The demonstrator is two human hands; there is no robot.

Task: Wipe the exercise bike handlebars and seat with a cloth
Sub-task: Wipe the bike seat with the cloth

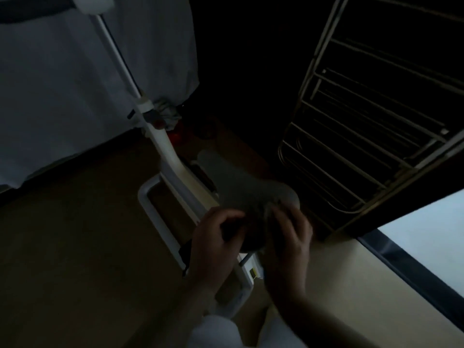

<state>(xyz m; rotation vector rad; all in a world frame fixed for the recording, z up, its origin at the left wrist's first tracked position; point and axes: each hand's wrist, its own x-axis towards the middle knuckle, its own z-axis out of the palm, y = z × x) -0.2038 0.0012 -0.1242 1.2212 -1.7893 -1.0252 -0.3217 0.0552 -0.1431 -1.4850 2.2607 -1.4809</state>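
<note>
Dimly, I see both of my hands at the wide rear end of the grey seat, which points away from me above the white bike frame. My left hand has its fingers curled round a dark bunched cloth at the seat's back edge. My right hand lies over the same cloth, fingers bent down across it and pressing it to the seat. In this gloom I cannot tell exactly where cloth ends and seat begins. A metal drying rack stands to the right, pale fabric hangs to the left, and brown floor lies below.
</note>
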